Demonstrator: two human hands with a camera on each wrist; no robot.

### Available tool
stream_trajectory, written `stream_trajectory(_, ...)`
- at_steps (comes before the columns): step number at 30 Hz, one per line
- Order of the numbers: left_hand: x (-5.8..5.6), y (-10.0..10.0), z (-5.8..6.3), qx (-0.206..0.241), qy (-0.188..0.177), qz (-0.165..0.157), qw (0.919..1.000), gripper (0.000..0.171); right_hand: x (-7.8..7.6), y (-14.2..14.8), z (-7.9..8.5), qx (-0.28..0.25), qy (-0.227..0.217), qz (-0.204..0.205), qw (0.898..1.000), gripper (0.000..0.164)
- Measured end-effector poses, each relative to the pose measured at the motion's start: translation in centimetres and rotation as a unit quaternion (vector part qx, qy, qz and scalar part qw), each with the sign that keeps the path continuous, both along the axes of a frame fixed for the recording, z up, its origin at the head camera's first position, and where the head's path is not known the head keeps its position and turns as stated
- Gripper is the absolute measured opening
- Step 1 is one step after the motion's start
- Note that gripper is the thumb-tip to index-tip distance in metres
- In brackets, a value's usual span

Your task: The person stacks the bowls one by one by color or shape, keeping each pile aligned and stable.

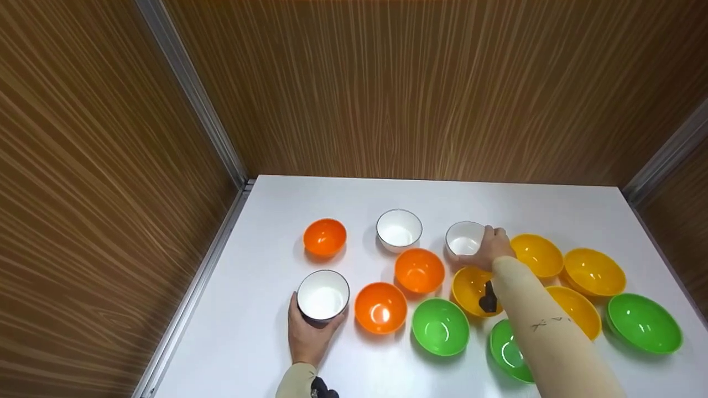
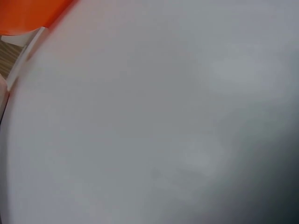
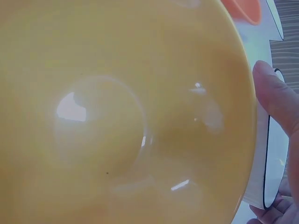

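Note:
In the head view my left hand [image 1: 310, 337] grips a white bowl [image 1: 323, 296] with a dark rim, thumb and fingers round its near side. Further back on the right, my right hand [image 1: 489, 250] holds another dark-rimmed white bowl [image 1: 463, 239] by its right side. The right wrist view shows the thumb [image 3: 275, 98] at that bowl's rim, with fingers on its far side and a yellow bowl [image 3: 107, 126] filling most of the picture. A third white bowl [image 1: 399, 229] stands between two orange bowls. The left wrist view holds mostly bare tabletop [image 2: 140, 116].
Orange bowls [image 1: 324, 237] stand at left and centre. Several yellow bowls [image 1: 594, 272] sit close together on the right, partly under my right forearm. Green bowls [image 1: 440, 327] line the near side and right. Wood-grain walls [image 1: 415, 94] enclose the white table [image 1: 249, 265].

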State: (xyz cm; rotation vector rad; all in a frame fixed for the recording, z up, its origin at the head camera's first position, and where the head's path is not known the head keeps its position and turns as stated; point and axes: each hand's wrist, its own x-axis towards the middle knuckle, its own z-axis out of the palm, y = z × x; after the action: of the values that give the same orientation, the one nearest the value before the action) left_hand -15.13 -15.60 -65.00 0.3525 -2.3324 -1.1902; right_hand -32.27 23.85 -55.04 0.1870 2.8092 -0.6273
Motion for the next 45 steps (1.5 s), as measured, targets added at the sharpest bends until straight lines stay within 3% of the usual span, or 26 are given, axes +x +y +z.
stream_trajectory(13,0.1,-0.1,0.0,0.015,-0.006,0.002,0.9999,0.121,0.7,-0.7,-0.4,-0.027,0.011,0.01,1.0,0.142)
stream_trajectory(24,0.0,0.4,0.0,0.008,-0.002,0.006,0.9999,0.122,0.9,-1.2,0.5,-0.01,0.102,0.057,0.993,0.128)
stream_trajectory(27,0.1,0.2,-0.1,0.014,-0.003,0.002,0.9999,0.121,0.9,-1.6,1.3,-0.017,0.125,0.055,0.99,0.124)
stream_trajectory(34,0.0,-0.1,0.0,0.022,0.009,0.002,0.9997,0.121,1.2,-3.2,3.8,-0.061,0.143,0.056,0.986,0.135)
stream_trajectory(45,-0.2,-0.5,-0.2,0.02,0.013,0.005,0.9997,0.121,2.4,-8.6,5.9,-0.135,0.163,0.121,0.97,0.123)
